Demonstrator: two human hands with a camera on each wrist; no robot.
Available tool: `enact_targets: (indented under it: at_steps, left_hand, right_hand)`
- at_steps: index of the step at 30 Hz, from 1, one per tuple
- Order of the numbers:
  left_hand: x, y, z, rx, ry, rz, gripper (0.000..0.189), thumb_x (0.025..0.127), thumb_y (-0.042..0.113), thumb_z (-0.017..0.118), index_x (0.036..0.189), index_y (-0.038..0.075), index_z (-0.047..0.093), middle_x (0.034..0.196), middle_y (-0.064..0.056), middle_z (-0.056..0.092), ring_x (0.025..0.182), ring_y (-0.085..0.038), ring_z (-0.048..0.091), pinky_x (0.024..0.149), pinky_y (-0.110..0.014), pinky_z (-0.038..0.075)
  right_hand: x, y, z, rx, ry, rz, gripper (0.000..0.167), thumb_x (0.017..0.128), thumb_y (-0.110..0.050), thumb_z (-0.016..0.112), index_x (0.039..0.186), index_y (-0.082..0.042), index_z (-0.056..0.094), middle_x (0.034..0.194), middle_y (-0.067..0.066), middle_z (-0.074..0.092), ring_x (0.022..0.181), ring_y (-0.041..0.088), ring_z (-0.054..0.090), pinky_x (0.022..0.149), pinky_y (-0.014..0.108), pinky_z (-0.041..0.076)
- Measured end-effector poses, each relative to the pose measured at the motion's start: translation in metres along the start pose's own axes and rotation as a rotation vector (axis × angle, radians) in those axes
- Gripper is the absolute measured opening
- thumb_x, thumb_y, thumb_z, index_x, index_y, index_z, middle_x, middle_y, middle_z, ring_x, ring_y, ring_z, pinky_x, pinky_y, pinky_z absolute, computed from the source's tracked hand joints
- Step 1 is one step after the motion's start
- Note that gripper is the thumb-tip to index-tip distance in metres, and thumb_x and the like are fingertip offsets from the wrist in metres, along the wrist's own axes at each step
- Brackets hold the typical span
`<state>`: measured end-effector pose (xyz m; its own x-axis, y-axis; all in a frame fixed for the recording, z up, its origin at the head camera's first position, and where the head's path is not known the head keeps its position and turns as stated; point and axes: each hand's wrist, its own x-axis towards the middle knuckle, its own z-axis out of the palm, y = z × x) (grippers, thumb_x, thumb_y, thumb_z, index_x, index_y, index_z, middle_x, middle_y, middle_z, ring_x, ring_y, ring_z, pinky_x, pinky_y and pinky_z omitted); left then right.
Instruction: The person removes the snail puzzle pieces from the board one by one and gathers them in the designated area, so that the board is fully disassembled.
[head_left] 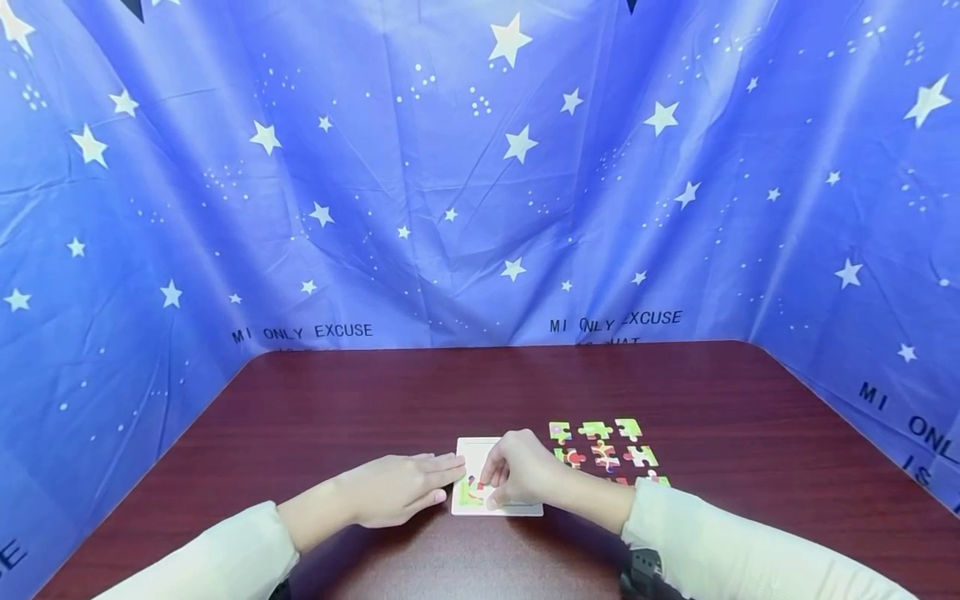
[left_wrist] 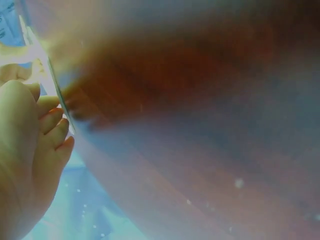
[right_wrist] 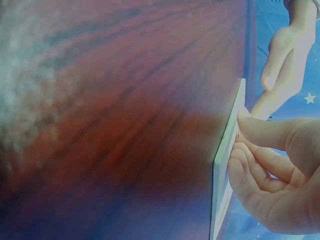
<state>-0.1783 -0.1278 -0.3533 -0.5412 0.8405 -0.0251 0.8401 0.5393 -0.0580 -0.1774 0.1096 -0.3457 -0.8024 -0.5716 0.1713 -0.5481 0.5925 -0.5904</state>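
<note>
A shallow white puzzle tray (head_left: pixel 517 510) lies on the table in front of the person. In its near left corner sits a green and red jigsaw piece (head_left: pixel 471 492). The right hand (head_left: pixel 521 471) reaches over the tray from the right, thumb and fingers curled down at the piece, pinching it low against the tray and hiding part of it. In the right wrist view, the fingertips (right_wrist: pixel 239 167) are right at the tray's surface. The left hand (head_left: pixel 401 490) lies palm down with fingers straight, its fingertips at the tray's left edge.
Several loose jigsaw pieces (head_left: pixel 596 431) lie in rows to the right of the tray, the nearest ones partly hidden by the right forearm. The dark red wooden table (head_left: pixel 360 400) ends at a blue star-patterned curtain (head_left: pixel 420 183) at the back and sides.
</note>
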Motion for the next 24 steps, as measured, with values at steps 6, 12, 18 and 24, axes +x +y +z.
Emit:
enact_targets:
  at_steps: [6,12,18,24]
  left_hand:
    - [0.005,-0.010,0.004,0.076,-0.009,0.025,0.046,0.105,0.029,0.034,0.147,0.010,0.041,0.152,-0.005,0.042,0.140,-0.018,0.043,0.112,-0.035,0.041]
    - [0.006,-0.013,0.005,0.060,-0.042,0.053,0.048,0.106,0.031,0.031,0.148,0.008,0.037,0.154,-0.008,0.039,0.141,-0.020,0.041,0.113,-0.033,0.040]
    - [0.007,-0.013,0.006,0.102,-0.029,0.068,0.049,0.106,0.031,0.029,0.148,0.007,0.037,0.154,-0.007,0.039,0.141,-0.020,0.041,0.115,-0.034,0.038]
    - [0.007,-0.014,0.007,0.140,-0.002,0.095,0.049,0.106,0.031,0.028,0.147,0.006,0.038,0.153,-0.008,0.041,0.141,-0.021,0.042,0.114,-0.035,0.039]
  right_hand:
    - [0.002,0.000,0.003,-0.002,-0.012,0.001,0.018,0.060,0.002,0.086,0.073,-0.001,0.074,0.061,0.005,0.068,0.055,-0.002,0.053,0.052,0.012,0.047]
    - [0.003,-0.004,0.002,-0.008,-0.031,0.042,0.019,0.059,0.003,0.086,0.071,-0.001,0.072,0.062,0.005,0.067,0.056,0.002,0.054,0.052,0.014,0.047]
    - [0.005,-0.006,0.001,0.023,-0.055,0.121,0.020,0.059,0.002,0.086,0.071,-0.004,0.071,0.063,0.001,0.065,0.058,0.005,0.054,0.053,0.015,0.047]
    - [0.007,-0.003,0.000,0.062,-0.058,0.154,0.019,0.061,-0.005,0.087,0.070,-0.006,0.070,0.063,0.000,0.066,0.056,0.004,0.053,0.051,0.015,0.044]
